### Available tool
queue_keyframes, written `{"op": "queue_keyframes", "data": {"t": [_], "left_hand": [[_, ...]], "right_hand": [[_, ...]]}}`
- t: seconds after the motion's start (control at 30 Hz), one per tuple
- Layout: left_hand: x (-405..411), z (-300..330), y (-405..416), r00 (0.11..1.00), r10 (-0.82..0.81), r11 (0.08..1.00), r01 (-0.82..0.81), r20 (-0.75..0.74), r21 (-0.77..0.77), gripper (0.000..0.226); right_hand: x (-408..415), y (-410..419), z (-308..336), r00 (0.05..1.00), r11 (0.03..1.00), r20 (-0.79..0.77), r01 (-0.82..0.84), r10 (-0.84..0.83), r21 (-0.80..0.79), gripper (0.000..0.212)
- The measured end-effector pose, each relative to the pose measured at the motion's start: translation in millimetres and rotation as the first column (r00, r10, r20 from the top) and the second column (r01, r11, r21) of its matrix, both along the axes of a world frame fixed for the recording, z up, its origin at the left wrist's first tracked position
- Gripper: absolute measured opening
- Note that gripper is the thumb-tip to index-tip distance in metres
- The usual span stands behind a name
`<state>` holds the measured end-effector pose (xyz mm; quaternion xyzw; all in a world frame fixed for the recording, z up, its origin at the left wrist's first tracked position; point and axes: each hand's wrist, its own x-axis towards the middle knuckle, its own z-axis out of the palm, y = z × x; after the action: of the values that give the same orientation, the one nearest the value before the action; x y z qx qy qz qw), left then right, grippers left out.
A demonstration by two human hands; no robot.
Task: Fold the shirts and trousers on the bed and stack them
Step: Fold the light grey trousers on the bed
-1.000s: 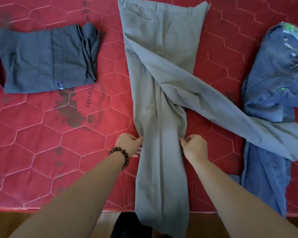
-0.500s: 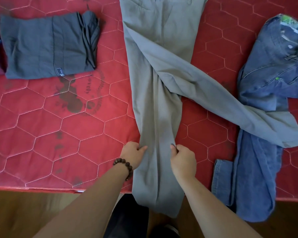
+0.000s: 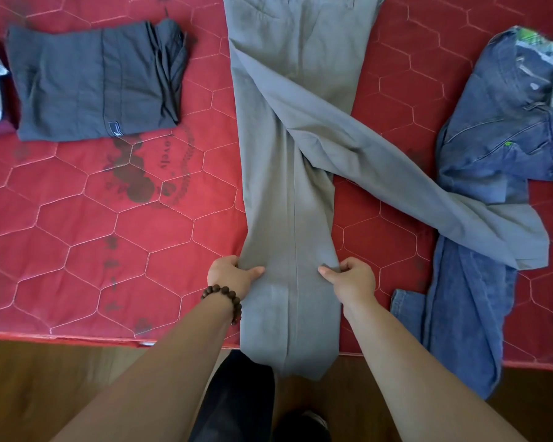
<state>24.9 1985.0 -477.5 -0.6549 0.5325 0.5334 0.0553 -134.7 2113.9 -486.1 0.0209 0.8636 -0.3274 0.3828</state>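
**A:** Head view first. What do you have?

**B:** I see the grey trousers (image 3: 288, 173) lying lengthwise on the bed (image 3: 77, 237), waistband at the far side, one leg running straight toward me and hanging over the near edge. My left hand (image 3: 229, 275) is pinched on that leg's left edge, and my right hand (image 3: 351, 280) is pinched on its right edge. Both are closed on cloth.

**A:** What worries you?

**B:** The other leg lies slantwise to the right, with its cuff resting on the jeans (image 3: 479, 193). If I pull the straight leg harder, I judge the whole garment may slide toward me and off the bed, since so much of it overhangs. If I swing the slanted leg across, it could drag the jeans along. The seams may also fail to line up, giving a crooked fold.

**A:** And the finished pile?

**B:** The folded dark garment (image 3: 93, 87) sits well apart at far left, safe.

**A:** Any change from earlier?

**B:** Yes. My hands are now wider apart and nearer the bed's edge, so the leg between them is spread flatter. The slanted leg has not moved.
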Motion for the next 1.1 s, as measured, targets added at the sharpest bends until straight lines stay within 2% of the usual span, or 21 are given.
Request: {"op": "queue_keyframes", "data": {"t": [0.07,0.13,0.2,0.27,0.4,0.53,0.67,0.73,0.8,0.87,0.93,1.1], "left_hand": [[2,0,1,1.0,0.016,1.0,-0.016,0.005,-0.009,0.025],[3,-1,1,0.998,0.055,0.998,-0.055,-0.029,0.026,0.027],[2,-4,-3,0.995,0.08,0.996,-0.078,-0.057,0.042,0.034],[3,-3,-9,0.994,0.091,0.995,-0.089,-0.059,0.042,0.03],[8,-3,-18,0.983,0.173,0.983,-0.169,-0.055,0.078,0.022],[12,-4,-17,0.963,0.264,0.959,-0.255,-0.06,0.123,0.016],[13,-5,-24,0.974,0.217,0.952,-0.196,-0.068,0.237,0.017],[4,-3,-36,0.978,0.192,0.945,-0.161,-0.082,0.285,0.03],[-9,-4,-52,0.951,0.296,0.925,-0.263,-0.086,0.274,0.04],[-25,-8,-67,0.92,0.377,0.912,-0.349,-0.104,0.216,0.039],[-39,-14,-76,0.946,0.311,0.942,-0.294,-0.09,0.162,0.038],[-56,-19,-91,0.987,0.151,0.984,-0.145,-0.047,0.1,0.024]], "right_hand": [[-2,1,4,0.999,1.0,0.03,0.013,-0.013,-0.005,0.027],[-4,-1,6,0.997,0.999,0.051,-0.05,0.051,-0.008,0.026],[-8,-4,8,0.989,0.991,0.064,-0.131,0.13,0.006,0.041],[-11,-7,7,0.984,0.987,0.071,-0.161,0.161,0.005,0.044],[-18,-8,10,0.989,0.993,0.092,-0.116,0.116,-0.003,0.018],[-27,-5,7,0.977,1.0,0.212,0.005,-0.01,0.024,0.024],[-31,-12,11,0.931,0.999,0.363,-0.041,0.028,0.03,0.024],[-37,-22,15,0.94,0.995,0.33,-0.096,0.083,0.024,0.026],[-48,-33,9,0.975,0.999,0.22,-0.044,0.037,0.031,0.037],[-57,-46,2,0.995,0.998,0.101,0.001,-0.006,0.055,0.038],[-59,-59,-3,0.999,0.998,0.045,-0.003,0.001,0.057,0.032],[-66,-75,-5,0.998,0.993,0.015,-0.068,0.067,0.093,0.028]]}}
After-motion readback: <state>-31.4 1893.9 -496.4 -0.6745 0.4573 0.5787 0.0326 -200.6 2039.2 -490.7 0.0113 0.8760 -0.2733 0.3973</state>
